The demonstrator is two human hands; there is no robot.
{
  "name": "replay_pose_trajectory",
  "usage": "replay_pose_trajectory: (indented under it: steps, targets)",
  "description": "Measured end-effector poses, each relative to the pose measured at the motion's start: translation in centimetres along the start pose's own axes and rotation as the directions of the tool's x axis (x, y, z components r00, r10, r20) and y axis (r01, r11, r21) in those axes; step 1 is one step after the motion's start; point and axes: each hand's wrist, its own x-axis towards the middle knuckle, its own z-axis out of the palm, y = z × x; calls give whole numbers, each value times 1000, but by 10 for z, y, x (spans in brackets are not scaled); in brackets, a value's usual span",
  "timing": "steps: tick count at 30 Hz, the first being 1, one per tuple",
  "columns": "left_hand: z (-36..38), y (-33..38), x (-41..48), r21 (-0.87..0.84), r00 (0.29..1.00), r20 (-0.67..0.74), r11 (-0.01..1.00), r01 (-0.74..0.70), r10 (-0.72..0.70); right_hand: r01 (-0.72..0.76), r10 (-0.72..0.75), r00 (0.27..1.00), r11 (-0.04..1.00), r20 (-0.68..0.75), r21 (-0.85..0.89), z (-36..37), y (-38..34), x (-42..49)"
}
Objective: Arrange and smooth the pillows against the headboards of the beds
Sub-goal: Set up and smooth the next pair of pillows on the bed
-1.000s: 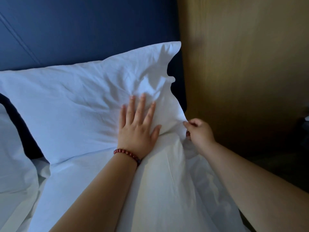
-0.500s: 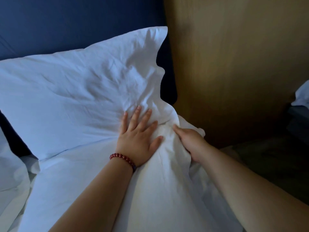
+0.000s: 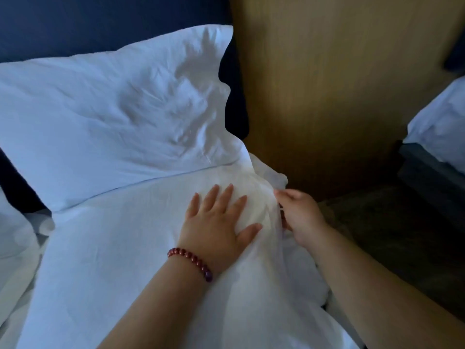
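The white pillow (image 3: 113, 117) leans against the dark blue headboard (image 3: 75, 23), in place, though its right half is creased. Just below the pillow the left hand (image 3: 216, 222) presses flat on the white duvet (image 3: 120, 253), fingers spread. The right hand (image 3: 302, 217), lower right of the pillow, pinches the duvet's edge. By my judgement the placing is done and the smoothing isn't. The neighbouring bed (image 3: 442, 122), far right of the pillow, shows too little to tell.

The left hand (image 3: 216, 222) is laid flat, palm down, with fingers straight and spread, the forearm stretched in from below. The right hand (image 3: 300, 217) is held just beside it, thumb extended and fingers curled, an edge of white cloth (image 3: 125, 248) gripped. Both forearms are bare.
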Motion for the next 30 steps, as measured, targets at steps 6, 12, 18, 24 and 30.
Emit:
replay_pose_trajectory:
  steps: [6, 12, 18, 24, 30]
  targets:
    - [9, 20, -58, -15, 997, -69, 999, 31, -32, -77, 88, 949, 996, 302, -46, -19, 31, -56]
    - [18, 26, -79, -20, 993, -117, 999, 26, -28, -196, 218, 940, 975, 264, -105, -39, 55, -99]
    - [30, 43, -105, 24, 991, -134, 999, 23, -20, -216, 217, 975, 976, 52, -27, -69, 80, -129]
    - [60, 68, -144, -67, 915, -404, 996, -51, 19, -282, 250, 951, 943, 181, 179, -72, 110, -167]
    - [89, 87, -189, -311, 826, -564, 927, -208, -4, -347, 289, 937, 693, 198, 631, -68, 121, -204]
